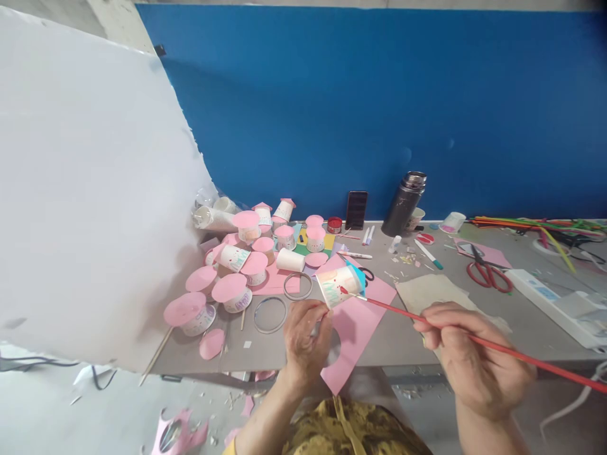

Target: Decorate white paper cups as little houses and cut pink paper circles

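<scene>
Centrally, above a cut pink paper sheet point(363, 322), the left hand point(308, 338) pinches the rim of a blue-topped white paper cup point(334, 284), while the right hand point(478, 360) grips a slender red-handled brush point(398, 310), whose red tip point(344, 291) could smear the wall should either grasp waver.

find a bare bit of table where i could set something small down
The grey table is bare between the pink sheet and the beige paper, toward the front edge, left of the right hand. Another gap lies between the teal-ended marker and the red-handled scissors. The left side is crowded with pink-topped cups.
</scene>
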The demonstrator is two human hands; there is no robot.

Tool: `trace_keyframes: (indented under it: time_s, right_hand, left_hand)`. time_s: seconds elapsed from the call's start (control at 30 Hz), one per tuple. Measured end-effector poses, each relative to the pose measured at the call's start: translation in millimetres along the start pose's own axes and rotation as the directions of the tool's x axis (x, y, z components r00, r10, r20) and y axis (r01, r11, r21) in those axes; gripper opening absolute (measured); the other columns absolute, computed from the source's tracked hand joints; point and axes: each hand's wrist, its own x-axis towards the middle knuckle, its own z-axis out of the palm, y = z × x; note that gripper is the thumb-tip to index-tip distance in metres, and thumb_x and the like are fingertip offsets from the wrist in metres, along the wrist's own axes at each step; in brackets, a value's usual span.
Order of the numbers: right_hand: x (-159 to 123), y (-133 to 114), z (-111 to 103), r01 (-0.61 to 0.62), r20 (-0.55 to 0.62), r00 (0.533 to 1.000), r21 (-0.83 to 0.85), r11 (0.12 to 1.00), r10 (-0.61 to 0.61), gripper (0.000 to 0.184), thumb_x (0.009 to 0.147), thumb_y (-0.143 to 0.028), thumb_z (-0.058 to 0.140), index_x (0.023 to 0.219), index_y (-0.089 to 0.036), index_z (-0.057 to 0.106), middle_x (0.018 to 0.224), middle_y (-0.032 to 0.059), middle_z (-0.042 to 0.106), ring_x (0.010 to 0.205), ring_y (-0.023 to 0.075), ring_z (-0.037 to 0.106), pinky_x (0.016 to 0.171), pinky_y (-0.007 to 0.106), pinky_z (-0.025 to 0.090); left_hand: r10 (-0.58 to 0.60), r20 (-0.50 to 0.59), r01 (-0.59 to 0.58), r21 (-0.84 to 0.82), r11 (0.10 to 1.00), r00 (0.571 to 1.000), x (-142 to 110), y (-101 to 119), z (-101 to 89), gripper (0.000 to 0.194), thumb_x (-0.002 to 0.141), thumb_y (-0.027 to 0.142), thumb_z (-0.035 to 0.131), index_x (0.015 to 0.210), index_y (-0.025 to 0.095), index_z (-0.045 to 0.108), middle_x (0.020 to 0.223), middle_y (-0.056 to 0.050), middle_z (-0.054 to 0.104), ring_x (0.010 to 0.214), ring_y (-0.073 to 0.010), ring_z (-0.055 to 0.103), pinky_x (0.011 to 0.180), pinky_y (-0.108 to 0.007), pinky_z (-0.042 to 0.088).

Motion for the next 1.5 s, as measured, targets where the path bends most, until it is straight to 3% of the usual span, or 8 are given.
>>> trace_keyframes:
  time_s: [0.13,0.27,0.47,0.57,0.73,0.97,1.33,1.5]
  right_hand:
    - [0,0,2,0.009,0.035,0.999,-0.042,0.999,-0.007,0.017,0.097,-0.014,0.059,0.103,-0.018,0.074,0.088,0.0064,0.073,0.062,0.0135,0.060,0.049,0.027,0.047]
    - [0,-2,-1,-0.021,-0.021,1.000,0.018,1.000,0.021,0.017,0.098,-0.015,0.058,0.102,-0.019,0.074,0.088,0.0063,0.073,0.065,0.0145,0.061,0.050,0.028,0.046]
    - [-4,1,-7,-0.044,0.005,0.999,0.014,0.999,0.044,0.017,0.099,-0.016,0.058,0.104,-0.019,0.074,0.089,0.0061,0.073,0.065,0.0137,0.061,0.050,0.027,0.047]
    - [-6,4,-7,-0.030,0.004,1.000,-0.007,1.000,0.030,0.017,0.097,-0.015,0.060,0.104,-0.019,0.074,0.088,0.0066,0.073,0.067,0.0153,0.063,0.049,0.026,0.047]
    - [-5,2,-6,-0.026,0.008,1.000,-0.002,1.000,0.026,0.017,0.097,-0.015,0.058,0.102,-0.019,0.074,0.087,0.0070,0.073,0.071,0.0172,0.065,0.049,0.026,0.048]
    - [-1,-2,-5,-0.007,0.048,0.999,-0.053,0.999,0.010,0.017,0.098,-0.015,0.056,0.101,-0.019,0.073,0.086,0.0052,0.072,0.061,0.0126,0.059,0.049,0.025,0.047]
    - [-1,6,-4,-0.050,0.090,0.994,-0.069,0.996,0.056,0.016,0.097,-0.016,0.058,0.102,-0.020,0.073,0.089,0.0060,0.072,0.059,0.0130,0.060,0.049,0.026,0.047]
    - [-1,4,-8,-0.045,0.032,0.998,0.013,0.999,0.045,0.018,0.099,-0.016,0.056,0.103,-0.020,0.073,0.088,0.0060,0.072,0.060,0.0132,0.059,0.051,0.027,0.048]
  left_hand:
    - [-0.087,0.022,0.087,-0.045,0.995,0.996,0,4,-1.0,0.015,0.084,0.008,0.068,0.084,0.022,0.073,0.084,-0.005,0.074,0.079,-0.0184,0.068,0.074,-0.029,0.052]
    - [-0.313,0.076,0.322,-0.191,0.927,0.947,2,8,-3.3,0.009,0.085,0.016,0.070,0.082,0.023,0.076,0.084,-0.005,0.075,0.079,-0.0187,0.068,0.073,-0.028,0.049]
    - [-0.701,0.308,0.741,-0.479,0.470,0.644,4,5,-3.4,0.017,0.080,0.036,0.078,0.074,0.020,0.076,0.072,-0.004,0.072,0.072,-0.0173,0.064,0.073,-0.029,0.048]
    - [-0.752,0.402,0.782,-0.577,0.235,0.523,6,5,-0.3,0.024,0.074,0.041,0.084,0.072,0.018,0.077,0.067,-0.003,0.071,0.067,-0.0150,0.063,0.072,-0.028,0.049]
    - [-0.771,0.494,0.736,-0.676,-0.049,0.402,13,10,5.0,0.032,0.059,0.039,0.094,0.068,0.015,0.074,0.066,-0.003,0.072,0.060,-0.0123,0.064,0.064,-0.025,0.050]
    - [-0.738,0.586,0.705,-0.675,-0.217,0.334,15,15,5.8,0.031,0.058,0.030,0.096,0.070,0.013,0.074,0.069,-0.004,0.074,0.062,-0.0114,0.067,0.065,-0.023,0.054]
    - [-0.731,0.591,0.697,-0.681,-0.225,0.341,13,15,7.0,0.027,0.062,0.027,0.093,0.073,0.011,0.074,0.071,-0.005,0.075,0.064,-0.0128,0.069,0.068,-0.024,0.057]
    - [-0.741,0.624,0.652,-0.673,-0.349,0.247,13,14,6.8,0.018,0.069,0.018,0.087,0.074,0.011,0.072,0.070,-0.005,0.073,0.062,-0.0135,0.069,0.066,-0.026,0.059]
